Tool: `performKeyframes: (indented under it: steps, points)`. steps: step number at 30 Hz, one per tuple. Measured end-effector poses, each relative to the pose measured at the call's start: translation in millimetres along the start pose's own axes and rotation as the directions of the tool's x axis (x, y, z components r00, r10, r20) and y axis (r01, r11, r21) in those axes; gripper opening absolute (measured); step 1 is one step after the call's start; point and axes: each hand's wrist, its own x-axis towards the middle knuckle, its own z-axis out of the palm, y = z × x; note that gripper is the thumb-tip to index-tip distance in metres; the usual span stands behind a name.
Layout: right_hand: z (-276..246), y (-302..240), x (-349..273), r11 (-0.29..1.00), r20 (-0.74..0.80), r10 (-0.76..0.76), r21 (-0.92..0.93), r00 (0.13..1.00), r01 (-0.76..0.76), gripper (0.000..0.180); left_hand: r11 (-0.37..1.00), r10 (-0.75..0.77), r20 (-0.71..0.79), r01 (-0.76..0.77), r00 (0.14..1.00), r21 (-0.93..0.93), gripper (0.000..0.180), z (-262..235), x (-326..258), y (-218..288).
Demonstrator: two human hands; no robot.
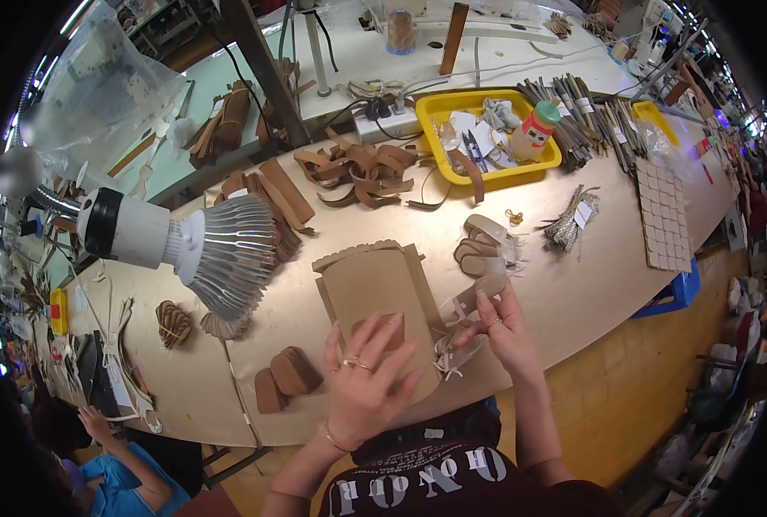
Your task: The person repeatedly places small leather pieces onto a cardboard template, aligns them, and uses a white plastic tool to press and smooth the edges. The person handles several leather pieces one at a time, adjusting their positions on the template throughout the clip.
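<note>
My left hand [369, 369] lies with its fingers spread over a small brown leather piece [392, 331] on a tan cardboard board [375, 284]. My right hand [506, 329] pinches a brown rounded leather tab [475, 298] between thumb and fingers, just off the board's right edge. Beyond it sits a small pile of similar rounded tabs [481, 246] with pale wisps at the side. A few brown leather pieces [288, 377] rest left of my left hand. Whitish scraps [449, 355] lie by the board's lower right corner, partly behind my right hand.
A lamp [220, 250] juts in from the left. At the back stand a yellow tray [497, 178] with a jar [534, 133], a heap of brown strips [357, 172], and bundled strips [564, 228]. A person in blue [129, 478] sits at the lower left.
</note>
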Motion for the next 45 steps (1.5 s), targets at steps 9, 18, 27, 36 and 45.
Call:
performKeyframes:
  steps: [9,18,27,36,45]
  points:
    - [40.5,-41.8,-41.1,0.065,0.398,-0.650,-0.819,0.648,0.570,0.023,0.310,-0.275,0.228,0.310,0.934,-0.899,0.047,-16.1,1.9,17.1]
    - [54.1,-58.2,-37.3,0.704,0.203,-0.523,-0.445,0.828,0.554,0.058,0.098,-0.360,0.439,0.501,0.823,-0.860,0.041,-29.7,-5.8,-5.3]
    - [38.2,-40.4,-23.0,0.932,0.409,-0.018,-0.325,0.912,0.164,0.022,0.499,-0.308,0.360,0.472,0.881,-0.727,0.035,-35.5,-2.8,-0.2]
    - [46.5,-46.0,-22.8,0.904,0.417,-0.200,-0.270,0.887,0.331,0.022,0.585,-0.308,0.112,0.281,0.945,-0.761,0.022,-26.4,-21.9,-12.6]
    - [45.0,-45.1,-21.8,0.860,0.469,-0.246,-0.299,0.848,0.414,0.038,0.911,0.074,-0.263,-0.173,0.962,-0.375,0.030,-19.8,-18.7,-24.0]
